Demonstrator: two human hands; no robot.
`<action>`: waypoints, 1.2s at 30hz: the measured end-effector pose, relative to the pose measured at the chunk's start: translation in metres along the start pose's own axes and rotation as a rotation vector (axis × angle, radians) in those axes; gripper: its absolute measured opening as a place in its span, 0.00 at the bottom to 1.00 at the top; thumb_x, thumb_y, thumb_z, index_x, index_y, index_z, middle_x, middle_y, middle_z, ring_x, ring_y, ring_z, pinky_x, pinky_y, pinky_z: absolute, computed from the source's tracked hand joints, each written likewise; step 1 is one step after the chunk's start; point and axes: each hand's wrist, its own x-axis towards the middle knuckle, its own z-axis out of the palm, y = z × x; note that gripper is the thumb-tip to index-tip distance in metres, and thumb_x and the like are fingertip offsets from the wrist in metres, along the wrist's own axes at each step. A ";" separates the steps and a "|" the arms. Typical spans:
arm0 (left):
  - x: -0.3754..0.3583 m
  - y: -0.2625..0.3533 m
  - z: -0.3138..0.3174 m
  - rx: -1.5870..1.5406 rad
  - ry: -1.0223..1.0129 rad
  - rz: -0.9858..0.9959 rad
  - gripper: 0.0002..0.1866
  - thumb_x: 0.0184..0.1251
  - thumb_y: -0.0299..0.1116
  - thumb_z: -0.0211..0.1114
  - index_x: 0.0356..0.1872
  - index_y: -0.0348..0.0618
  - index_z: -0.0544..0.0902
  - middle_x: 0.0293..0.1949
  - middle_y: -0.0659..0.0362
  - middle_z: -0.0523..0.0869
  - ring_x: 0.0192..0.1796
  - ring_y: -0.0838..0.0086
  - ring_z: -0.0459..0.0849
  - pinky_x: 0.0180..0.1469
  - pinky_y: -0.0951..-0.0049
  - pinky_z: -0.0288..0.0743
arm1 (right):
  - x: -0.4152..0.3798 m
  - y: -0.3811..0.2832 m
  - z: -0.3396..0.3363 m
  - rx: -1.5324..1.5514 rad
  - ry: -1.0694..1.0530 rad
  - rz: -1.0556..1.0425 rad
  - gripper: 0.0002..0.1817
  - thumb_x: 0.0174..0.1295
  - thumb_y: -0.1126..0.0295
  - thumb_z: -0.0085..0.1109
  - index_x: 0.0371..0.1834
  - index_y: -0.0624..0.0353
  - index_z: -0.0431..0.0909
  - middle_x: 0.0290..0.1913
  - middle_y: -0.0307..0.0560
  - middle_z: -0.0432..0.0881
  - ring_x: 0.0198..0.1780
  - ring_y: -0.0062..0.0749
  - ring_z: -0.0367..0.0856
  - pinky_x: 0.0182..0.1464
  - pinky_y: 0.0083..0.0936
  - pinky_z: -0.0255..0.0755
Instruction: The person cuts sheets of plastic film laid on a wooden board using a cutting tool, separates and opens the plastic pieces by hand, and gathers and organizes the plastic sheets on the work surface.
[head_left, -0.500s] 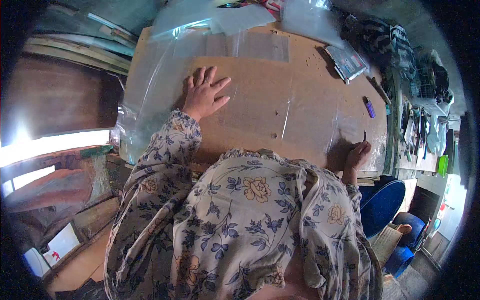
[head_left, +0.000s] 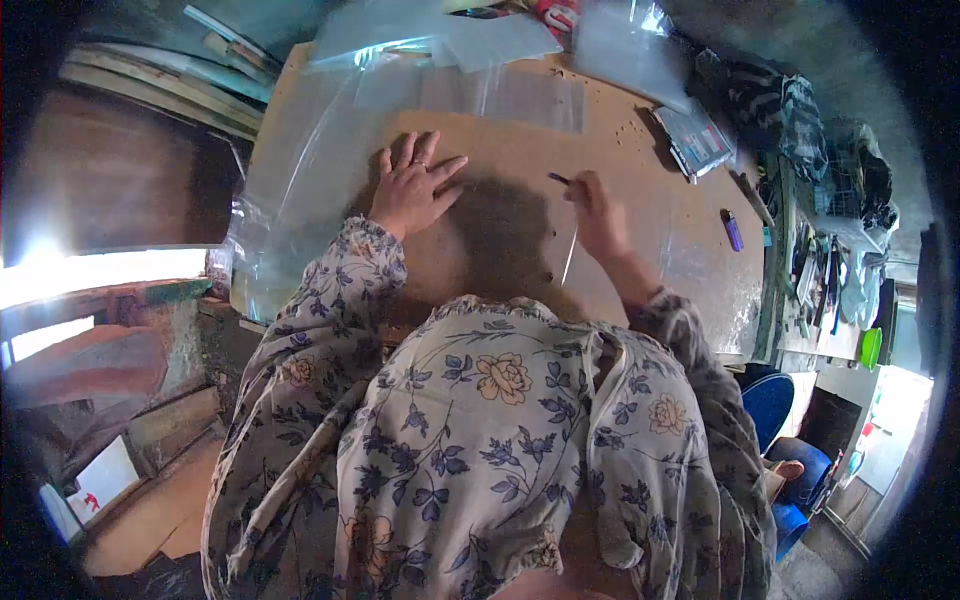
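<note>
My left hand lies with its fingers spread on a clear plastic sheet over the brown board. A ring shows on one of its fingers. To its right, my right hand is closed on a small dark thin tool, whose tip points left above the board. What the tool is cannot be made out. This hand is slightly blurred, and its shadow falls on the board between the two hands.
Clear plastic sheets lie along the board's far edge. A flat packet and a purple lighter are at the right. Beyond them hang bags and tools. A blue container stands below right.
My right hand has moved left and forward from the board's right near edge to its middle, with the dark tool in it. My left hand stays spread in nearly the same place.
</note>
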 end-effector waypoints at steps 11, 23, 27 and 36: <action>0.000 0.001 -0.003 -0.012 -0.017 -0.020 0.24 0.55 0.55 0.54 0.56 0.71 0.71 0.67 0.57 0.53 0.68 0.55 0.49 0.62 0.42 0.44 | 0.044 -0.033 0.066 -0.239 -0.267 -0.121 0.10 0.61 0.66 0.44 0.36 0.62 0.69 0.36 0.60 0.75 0.38 0.57 0.74 0.39 0.43 0.68; 0.002 0.000 -0.002 0.038 -0.061 -0.036 0.25 0.54 0.54 0.55 0.56 0.72 0.70 0.66 0.56 0.53 0.68 0.54 0.48 0.62 0.45 0.43 | 0.046 -0.024 0.082 -0.338 -0.255 -0.227 0.09 0.60 0.67 0.45 0.34 0.62 0.70 0.35 0.55 0.75 0.40 0.49 0.74 0.43 0.39 0.69; 0.001 0.000 -0.004 0.062 -0.087 -0.035 0.24 0.54 0.54 0.55 0.55 0.70 0.72 0.66 0.56 0.53 0.68 0.55 0.47 0.62 0.45 0.43 | 0.048 -0.009 0.094 -0.455 -0.299 -0.298 0.11 0.60 0.66 0.43 0.37 0.62 0.70 0.37 0.55 0.76 0.42 0.48 0.74 0.45 0.39 0.69; 0.000 -0.002 0.000 -0.074 -0.018 -0.034 0.20 0.51 0.51 0.60 0.34 0.46 0.84 0.67 0.56 0.52 0.68 0.56 0.48 0.62 0.43 0.43 | 0.049 -0.010 0.092 -0.483 -0.325 -0.352 0.13 0.61 0.65 0.42 0.43 0.60 0.71 0.39 0.54 0.76 0.45 0.48 0.74 0.46 0.38 0.70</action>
